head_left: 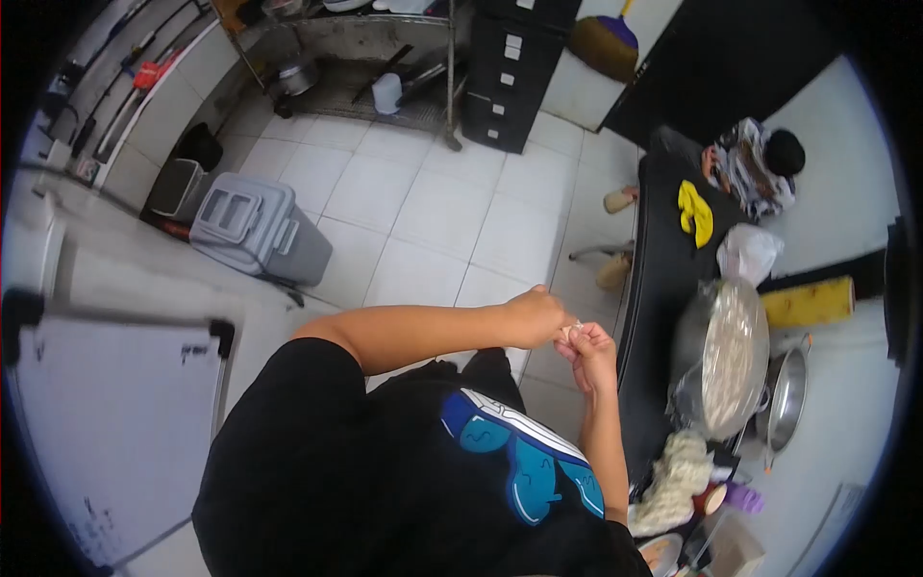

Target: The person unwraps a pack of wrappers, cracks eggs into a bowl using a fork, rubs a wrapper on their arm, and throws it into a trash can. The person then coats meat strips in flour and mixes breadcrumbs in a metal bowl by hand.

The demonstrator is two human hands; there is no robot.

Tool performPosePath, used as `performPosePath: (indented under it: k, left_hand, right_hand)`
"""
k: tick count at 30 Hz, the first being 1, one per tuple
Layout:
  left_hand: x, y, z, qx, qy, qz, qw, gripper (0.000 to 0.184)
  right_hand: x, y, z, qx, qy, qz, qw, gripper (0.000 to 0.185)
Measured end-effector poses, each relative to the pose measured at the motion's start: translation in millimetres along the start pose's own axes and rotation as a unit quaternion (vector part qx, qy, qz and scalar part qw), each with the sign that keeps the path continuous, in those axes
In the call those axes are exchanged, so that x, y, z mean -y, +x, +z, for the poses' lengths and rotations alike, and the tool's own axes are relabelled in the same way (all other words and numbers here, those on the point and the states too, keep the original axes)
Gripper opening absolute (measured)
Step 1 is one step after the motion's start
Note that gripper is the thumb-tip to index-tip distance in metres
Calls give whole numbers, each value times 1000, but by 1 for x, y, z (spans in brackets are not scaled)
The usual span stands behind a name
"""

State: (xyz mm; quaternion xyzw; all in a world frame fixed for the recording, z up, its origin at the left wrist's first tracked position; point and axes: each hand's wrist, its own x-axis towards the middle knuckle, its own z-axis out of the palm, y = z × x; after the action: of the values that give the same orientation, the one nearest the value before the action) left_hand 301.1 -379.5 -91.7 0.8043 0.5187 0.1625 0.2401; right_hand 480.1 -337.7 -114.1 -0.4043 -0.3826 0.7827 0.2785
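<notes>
My left hand (534,317) and my right hand (586,354) meet in front of my body, above the floor beside the black table. Both are closed, with their fingertips touching or nearly so. A small pale thing (573,330) shows between the fingers, too small to name. My left arm reaches across to the right, and my right forearm comes up along the table's edge.
On the black table (650,279) to my right stands a large plastic-covered pot (733,361), with a yellow cloth (694,213) and white plastic bag (750,252) beyond. A grey lidded bin (258,226) stands at left. Another person's feet (617,200) show beside the table.
</notes>
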Motion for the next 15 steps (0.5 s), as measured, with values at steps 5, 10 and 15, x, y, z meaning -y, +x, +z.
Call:
performPosePath:
  k: [5,10,15]
  left_hand:
    - [104,39,-37,-47,-78,25,996,13]
    - [198,36,-100,-168,-64,-119,976,12]
    - [262,-15,-125,-235,-117,-318,911,16]
  right_hand:
    - [45,118,22,82,-113,49,989,10]
    - [78,265,85,175,-203,99,958,13]
    - [56,374,170,261,-336,154,892,15]
